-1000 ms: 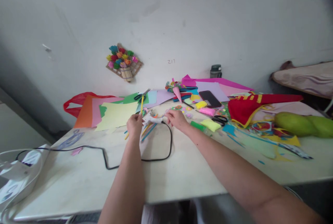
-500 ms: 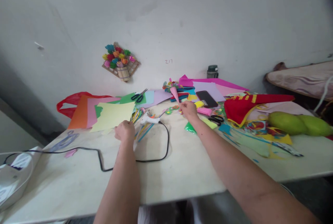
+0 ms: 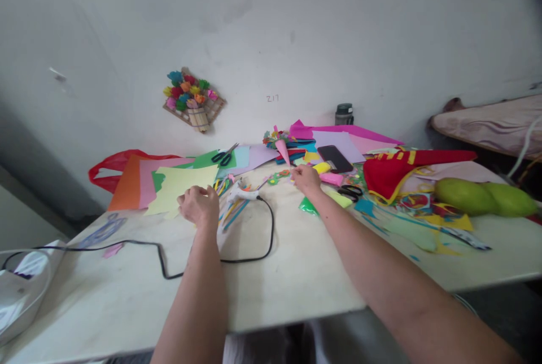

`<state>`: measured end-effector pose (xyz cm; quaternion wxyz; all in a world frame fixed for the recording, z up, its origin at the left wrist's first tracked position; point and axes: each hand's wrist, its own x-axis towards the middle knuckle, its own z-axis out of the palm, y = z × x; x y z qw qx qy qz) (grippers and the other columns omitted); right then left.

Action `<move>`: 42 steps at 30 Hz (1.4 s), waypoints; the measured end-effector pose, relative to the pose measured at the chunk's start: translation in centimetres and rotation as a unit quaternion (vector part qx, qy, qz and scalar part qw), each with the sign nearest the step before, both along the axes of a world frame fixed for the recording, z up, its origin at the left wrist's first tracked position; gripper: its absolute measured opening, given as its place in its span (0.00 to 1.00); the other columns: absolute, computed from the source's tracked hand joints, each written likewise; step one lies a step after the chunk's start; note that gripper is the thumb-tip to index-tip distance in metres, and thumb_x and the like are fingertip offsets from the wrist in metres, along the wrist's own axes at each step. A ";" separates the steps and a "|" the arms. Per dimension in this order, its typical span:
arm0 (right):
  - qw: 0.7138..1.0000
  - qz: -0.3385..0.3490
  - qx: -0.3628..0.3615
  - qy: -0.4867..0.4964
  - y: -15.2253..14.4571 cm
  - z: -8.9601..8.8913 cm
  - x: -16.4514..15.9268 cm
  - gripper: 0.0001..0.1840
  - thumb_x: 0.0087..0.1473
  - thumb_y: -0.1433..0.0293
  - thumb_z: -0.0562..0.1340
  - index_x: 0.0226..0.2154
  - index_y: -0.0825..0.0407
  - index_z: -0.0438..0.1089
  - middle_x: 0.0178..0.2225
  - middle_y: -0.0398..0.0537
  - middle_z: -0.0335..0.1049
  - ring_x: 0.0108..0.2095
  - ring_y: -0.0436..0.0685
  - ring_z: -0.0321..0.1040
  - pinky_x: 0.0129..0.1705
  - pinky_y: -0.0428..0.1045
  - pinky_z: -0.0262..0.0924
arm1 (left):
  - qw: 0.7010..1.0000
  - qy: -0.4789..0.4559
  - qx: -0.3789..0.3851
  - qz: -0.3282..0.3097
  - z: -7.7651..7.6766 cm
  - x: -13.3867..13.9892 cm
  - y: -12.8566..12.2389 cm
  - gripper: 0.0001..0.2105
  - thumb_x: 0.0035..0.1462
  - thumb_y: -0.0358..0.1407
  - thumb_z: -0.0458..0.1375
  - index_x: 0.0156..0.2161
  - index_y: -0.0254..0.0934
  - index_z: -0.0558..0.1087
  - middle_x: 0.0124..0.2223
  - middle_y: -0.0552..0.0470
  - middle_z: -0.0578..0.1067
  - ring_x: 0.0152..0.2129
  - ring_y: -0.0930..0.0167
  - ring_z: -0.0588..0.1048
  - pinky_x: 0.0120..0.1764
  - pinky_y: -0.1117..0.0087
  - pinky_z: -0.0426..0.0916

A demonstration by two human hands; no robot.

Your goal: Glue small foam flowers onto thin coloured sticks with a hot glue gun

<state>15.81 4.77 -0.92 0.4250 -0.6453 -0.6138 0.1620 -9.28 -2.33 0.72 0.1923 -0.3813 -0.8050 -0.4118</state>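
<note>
My right hand (image 3: 305,179) is closed in a pinch at the narrow tip of a pink paper cone (image 3: 282,149). Small colourful paper pieces (image 3: 270,139) cluster around the cone's wide end. My left hand (image 3: 199,205) hovers by the edge of a pale yellow sheet (image 3: 180,183), fingers curled but apart, with nothing visible in them. Just right of it lies a white glue gun (image 3: 244,192) over several coloured paper strips (image 3: 234,216), its black cord (image 3: 272,228) looping across the table.
Black-handled scissors (image 3: 224,156) lie on coloured sheets at the back left; another pair (image 3: 350,192) rests near a phone (image 3: 335,159). A red cloth (image 3: 389,178) and green fruit (image 3: 470,197) are on the right. A power strip (image 3: 29,279) stands at left.
My left hand has shifted slightly left and up, and its fingers have parted. The right hand stays at the cone's tip. The view has moved slightly.
</note>
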 end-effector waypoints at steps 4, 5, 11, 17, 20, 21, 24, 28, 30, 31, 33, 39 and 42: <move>1.000 -0.003 0.003 -0.012 0.0 -0.1 -0.1 0.11 0.48 0.63 0.56 0.28 0.50 0.71 0.30 0.44 0.73 0.30 0.51 0.67 0.29 0.44 0.54 | 0.999 0.011 0.015 -0.039 -0.1 0.3 0.3 0.10 0.48 0.42 0.51 0.24 0.39 0.68 0.35 0.46 0.74 0.41 0.60 0.65 0.40 0.63 0.57; 1.000 0.001 0.010 -0.015 0.0 -0.2 -0.2 0.11 0.48 0.63 0.56 0.28 0.50 0.71 0.29 0.44 0.73 0.30 0.51 0.67 0.29 0.44 0.54 | 0.998 -0.007 0.003 -0.059 -0.1 0.3 0.4 0.12 0.48 0.44 0.51 0.25 0.39 0.69 0.35 0.46 0.74 0.40 0.60 0.66 0.38 0.64 0.57; 0.993 0.043 0.049 -0.102 -0.7 -0.4 -1.7 0.11 0.48 0.61 0.57 0.26 0.50 0.71 0.28 0.44 0.72 0.31 0.53 0.66 0.29 0.45 0.52 | 0.983 -0.101 -0.084 -0.129 -0.5 0.2 0.9 0.15 0.46 0.48 0.52 0.27 0.40 0.73 0.29 0.43 0.76 0.31 0.60 0.71 0.29 0.67 0.57; 0.989 0.005 0.068 -0.133 -0.7 0.4 -1.0 0.14 0.51 0.60 0.53 0.29 0.49 0.70 0.29 0.46 0.72 0.32 0.54 0.66 0.29 0.46 0.51 | 0.962 -0.114 -0.067 -0.238 -1.1 0.9 1.5 0.11 0.49 0.40 0.49 0.24 0.39 0.70 0.26 0.47 0.76 0.28 0.65 0.72 0.31 0.69 0.59; 0.992 -0.054 0.030 -0.110 0.0 0.6 0.7 0.15 0.52 0.60 0.52 0.30 0.50 0.71 0.30 0.47 0.72 0.33 0.55 0.65 0.29 0.46 0.51 | 0.949 -0.089 -0.062 -0.297 -1.3 1.9 1.7 0.15 0.51 0.41 0.46 0.19 0.39 0.66 0.23 0.49 0.74 0.24 0.67 0.70 0.31 0.70 0.59; 0.992 -0.068 0.021 -0.106 0.2 0.6 1.1 0.16 0.52 0.60 0.51 0.30 0.50 0.71 0.30 0.47 0.72 0.33 0.55 0.65 0.29 0.46 0.51 | 0.945 -0.084 -0.058 -0.311 -1.3 2.2 1.8 0.16 0.52 0.42 0.46 0.18 0.39 0.64 0.21 0.49 0.73 0.23 0.68 0.70 0.31 0.70 0.59; 0.991 -0.088 -0.003 -0.101 0.5 0.6 1.9 0.17 0.51 0.60 0.51 0.30 0.50 0.71 0.31 0.48 0.71 0.33 0.55 0.66 0.28 0.45 0.52 | 0.932 -0.100 -0.046 -0.346 -1.3 2.8 1.8 0.19 0.52 0.44 0.46 0.14 0.39 0.62 0.17 0.51 0.69 0.20 0.69 0.68 0.28 0.71 0.59; 0.990 -0.078 -0.015 -0.119 0.7 0.3 1.8 0.16 0.50 0.60 0.52 0.30 0.49 0.72 0.31 0.48 0.72 0.33 0.55 0.66 0.28 0.45 0.53 | 0.888 -0.205 -0.023 -0.411 -1.2 3.0 1.6 0.21 0.50 0.46 0.48 0.12 0.37 0.61 0.12 0.53 0.63 0.13 0.74 0.62 0.22 0.73 0.56; 0.989 -0.069 -0.017 -0.133 0.7 0.2 1.6 0.15 0.50 0.60 0.53 0.30 0.49 0.72 0.31 0.48 0.72 0.34 0.55 0.66 0.29 0.46 0.53 | 0.833 -0.276 0.008 -0.479 -1.2 3.1 1.4 0.20 0.50 0.46 0.50 0.13 0.37 0.60 0.12 0.55 0.61 0.12 0.76 0.60 0.20 0.74 0.55; 0.988 -0.062 -0.018 -0.141 0.7 0.2 1.5 0.14 0.49 0.61 0.53 0.30 0.49 0.72 0.32 0.48 0.72 0.34 0.55 0.66 0.29 0.46 0.53 | 0.799 -0.307 0.024 -0.516 -1.1 3.2 1.3 0.19 0.49 0.46 0.51 0.14 0.36 0.60 0.13 0.55 0.62 0.12 0.77 0.60 0.19 0.75 0.55; 0.986 -0.045 -0.022 -0.159 0.6 0.2 1.5 0.12 0.49 0.63 0.54 0.30 0.48 0.73 0.33 0.48 0.73 0.35 0.56 0.67 0.30 0.46 0.54 | 0.739 -0.353 0.047 -0.572 -0.9 3.4 1.0 0.15 0.48 0.44 0.54 0.18 0.36 0.63 0.17 0.55 0.65 0.14 0.77 0.62 0.20 0.76 0.57; 0.972 0.002 -0.062 -0.228 0.1 0.9 1.9 0.11 0.46 0.69 0.56 0.31 0.47 0.74 0.36 0.50 0.73 0.38 0.59 0.67 0.33 0.48 0.55 | 0.693 -0.410 0.054 -0.591 -0.4 3.5 0.4 0.12 0.43 0.41 0.60 0.29 0.34 0.69 0.29 0.49 0.72 0.24 0.75 0.69 0.22 0.78 0.61; 0.960 0.034 -0.089 -0.262 0.1 1.2 2.4 0.13 0.42 0.70 0.59 0.34 0.48 0.74 0.37 0.52 0.72 0.38 0.61 0.67 0.34 0.49 0.56 | 0.684 -0.432 0.032 -0.587 -0.8 3.0 0.6 0.13 0.44 0.42 0.59 0.21 0.33 0.66 0.20 0.51 0.68 0.17 0.77 0.65 0.19 0.78 0.58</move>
